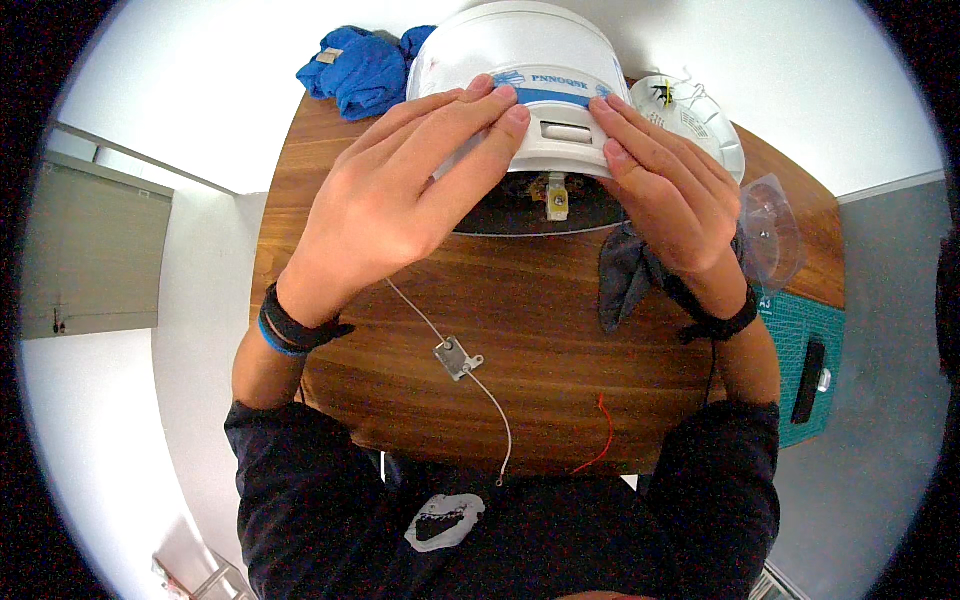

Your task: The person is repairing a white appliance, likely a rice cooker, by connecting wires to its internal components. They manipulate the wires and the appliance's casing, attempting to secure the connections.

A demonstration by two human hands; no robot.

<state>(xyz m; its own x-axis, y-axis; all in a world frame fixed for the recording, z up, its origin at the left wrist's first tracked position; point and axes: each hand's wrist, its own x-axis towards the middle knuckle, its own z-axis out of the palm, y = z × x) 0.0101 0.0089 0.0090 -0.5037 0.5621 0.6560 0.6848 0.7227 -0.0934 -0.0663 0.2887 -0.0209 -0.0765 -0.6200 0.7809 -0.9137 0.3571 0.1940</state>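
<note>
A white, rounded rice cooker (520,40) lies at the far side of the table, with its open, dark underside turned toward me. Inside that opening shows a small pale switch-like part (557,200). My left hand (400,190) grips the front panel from the left, fingertips beside the blue label strip. From the other side, my right hand (680,195) grips the panel's right edge, fingers bent over it. Between them sits a recessed panel window (567,132). Both thumbs are hidden. Nearer me, a small metal bracket (458,358) with a white wire lies on the wood.
Blue cloth (355,75) lies back left. Behind my right hand are a white vented round cover (700,125) and a clear plastic tray (772,230). Dark cloth (628,275) lies under my right wrist. A red wire (607,430) and green cutting mat (800,330) are nearer.
</note>
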